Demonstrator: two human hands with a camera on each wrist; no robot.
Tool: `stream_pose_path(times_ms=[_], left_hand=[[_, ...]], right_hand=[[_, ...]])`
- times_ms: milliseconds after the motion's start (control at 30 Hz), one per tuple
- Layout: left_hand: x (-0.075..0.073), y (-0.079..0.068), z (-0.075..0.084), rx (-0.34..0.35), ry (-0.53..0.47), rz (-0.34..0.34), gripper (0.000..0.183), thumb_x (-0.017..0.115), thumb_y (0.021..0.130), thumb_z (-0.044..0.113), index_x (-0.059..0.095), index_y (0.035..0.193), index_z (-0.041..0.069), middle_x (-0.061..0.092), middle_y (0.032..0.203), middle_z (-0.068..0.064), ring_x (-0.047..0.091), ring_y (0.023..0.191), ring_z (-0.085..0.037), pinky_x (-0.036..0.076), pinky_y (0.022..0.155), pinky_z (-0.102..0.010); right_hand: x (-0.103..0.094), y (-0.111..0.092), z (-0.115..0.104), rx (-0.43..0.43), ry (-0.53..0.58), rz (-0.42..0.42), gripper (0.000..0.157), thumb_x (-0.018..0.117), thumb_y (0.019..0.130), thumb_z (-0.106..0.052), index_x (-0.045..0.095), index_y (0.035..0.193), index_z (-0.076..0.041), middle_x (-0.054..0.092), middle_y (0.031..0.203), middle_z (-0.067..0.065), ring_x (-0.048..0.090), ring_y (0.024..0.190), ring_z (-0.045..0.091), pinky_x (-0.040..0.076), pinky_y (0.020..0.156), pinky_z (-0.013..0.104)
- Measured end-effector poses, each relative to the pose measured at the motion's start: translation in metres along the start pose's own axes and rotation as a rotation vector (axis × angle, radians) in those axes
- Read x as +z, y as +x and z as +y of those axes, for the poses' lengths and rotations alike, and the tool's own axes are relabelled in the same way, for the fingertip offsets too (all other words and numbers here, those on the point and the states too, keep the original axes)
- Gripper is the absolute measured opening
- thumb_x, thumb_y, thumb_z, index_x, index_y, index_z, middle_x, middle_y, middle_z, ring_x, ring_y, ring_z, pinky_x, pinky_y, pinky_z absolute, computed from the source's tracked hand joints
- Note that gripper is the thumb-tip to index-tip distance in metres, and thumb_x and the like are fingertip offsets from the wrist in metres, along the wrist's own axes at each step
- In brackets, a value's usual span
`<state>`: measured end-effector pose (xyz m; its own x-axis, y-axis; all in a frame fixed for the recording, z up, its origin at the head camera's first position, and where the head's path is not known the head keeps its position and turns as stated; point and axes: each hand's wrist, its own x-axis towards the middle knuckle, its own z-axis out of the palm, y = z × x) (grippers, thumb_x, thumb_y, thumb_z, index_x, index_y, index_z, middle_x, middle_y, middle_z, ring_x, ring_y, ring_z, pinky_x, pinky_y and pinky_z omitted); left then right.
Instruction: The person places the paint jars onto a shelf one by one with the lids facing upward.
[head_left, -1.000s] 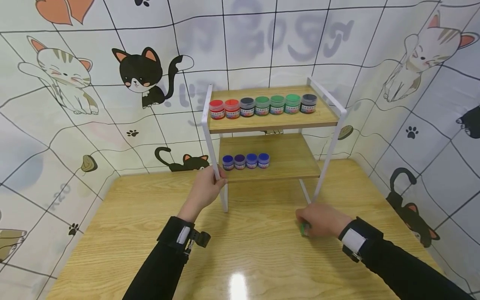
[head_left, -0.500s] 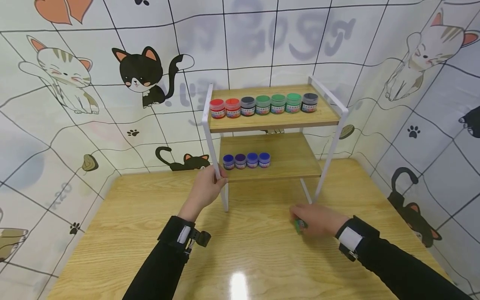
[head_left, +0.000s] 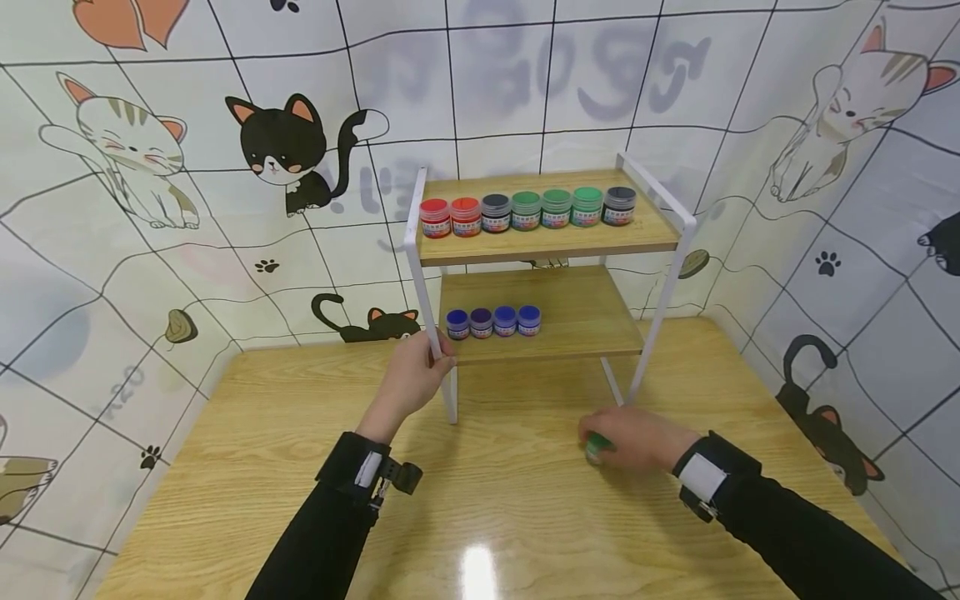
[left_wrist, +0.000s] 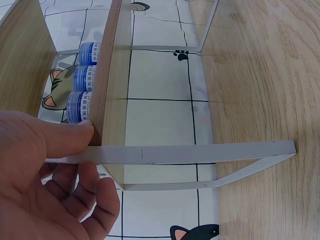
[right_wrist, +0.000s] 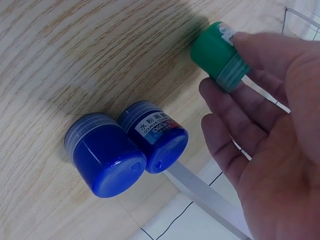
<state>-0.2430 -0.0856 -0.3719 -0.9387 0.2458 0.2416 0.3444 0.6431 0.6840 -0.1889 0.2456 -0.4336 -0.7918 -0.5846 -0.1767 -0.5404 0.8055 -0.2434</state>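
Observation:
My left hand [head_left: 411, 375] grips the left white leg of a two-tier shelf rack [head_left: 547, 250]. In the left wrist view the thumb lies along the white frame [left_wrist: 200, 151], with curled fingers below it. My right hand [head_left: 641, 437] is low over the table, in front of the rack's right leg. It pinches a small green paint jar [right_wrist: 214, 50] between thumb and fingers, clear lid [right_wrist: 232, 72] away from the green base. Two blue paint jars [right_wrist: 107, 157] [right_wrist: 157, 135] stand near this hand in the right wrist view, lids toward the wood; the head view does not show them.
Red, dark and green paint jars [head_left: 526, 211] line the upper shelf. Several blue and purple jars [head_left: 505, 321] stand on the left of the lower shelf. The wooden table [head_left: 300, 475] runs to a cat-printed wall covering [head_left: 285, 250].
My right hand has shifted slightly left across the table, and the green jar has turned in its fingers. The left hand stays on the rack's leg.

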Motion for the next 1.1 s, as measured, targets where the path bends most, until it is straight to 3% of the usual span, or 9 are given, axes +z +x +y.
stream_pose_path(times_ms=[267,433,700,900,1100], left_hand=[[-0.001,0.000,0.001,-0.005,-0.007,-0.002,0.005,0.066,0.091,0.011,0.062,0.093,0.008,0.056,0.076,-0.006,0.047,0.065,-0.018,0.040,0.056,-0.028],[-0.001,0.000,0.001,-0.001,-0.008,0.001,0.005,0.067,0.091,0.010,0.062,0.092,0.008,0.056,0.075,-0.006,0.047,0.064,-0.018,0.039,0.056,-0.028],[-0.001,0.000,0.001,-0.002,-0.001,0.003,0.005,0.067,0.091,0.010,0.062,0.092,0.008,0.056,0.075,-0.006,0.047,0.065,-0.018,0.039,0.056,-0.029],[-0.001,-0.001,0.002,0.002,0.001,0.002,0.006,0.067,0.091,0.010,0.062,0.092,0.008,0.056,0.075,-0.006,0.046,0.064,-0.018,0.039,0.056,-0.029],[-0.001,-0.002,0.002,0.005,0.006,0.006,0.007,0.068,0.090,0.009,0.062,0.092,0.007,0.056,0.075,-0.007,0.046,0.064,-0.018,0.039,0.056,-0.028]], right_hand=[[-0.002,0.000,0.000,-0.036,0.034,0.017,0.022,0.067,0.090,-0.010,0.065,0.111,-0.013,0.068,0.112,0.004,0.063,0.101,0.019,0.053,0.086,0.040],[-0.004,0.000,0.000,-0.046,0.054,0.017,0.021,0.065,0.090,-0.006,0.065,0.109,-0.016,0.067,0.111,0.002,0.062,0.102,0.019,0.052,0.088,0.041],[-0.007,0.002,0.005,-0.131,0.076,0.043,0.025,0.065,0.089,-0.002,0.065,0.108,-0.018,0.066,0.110,-0.001,0.062,0.101,0.017,0.053,0.086,0.037],[-0.016,0.004,0.006,-0.185,0.069,0.087,0.026,0.067,0.086,0.000,0.065,0.105,-0.017,0.067,0.106,0.000,0.063,0.097,0.017,0.053,0.082,0.034],[-0.030,0.005,0.001,-0.169,0.101,0.093,0.025,0.069,0.085,-0.002,0.064,0.100,-0.022,0.067,0.100,-0.002,0.060,0.086,0.012,0.049,0.072,0.026]])
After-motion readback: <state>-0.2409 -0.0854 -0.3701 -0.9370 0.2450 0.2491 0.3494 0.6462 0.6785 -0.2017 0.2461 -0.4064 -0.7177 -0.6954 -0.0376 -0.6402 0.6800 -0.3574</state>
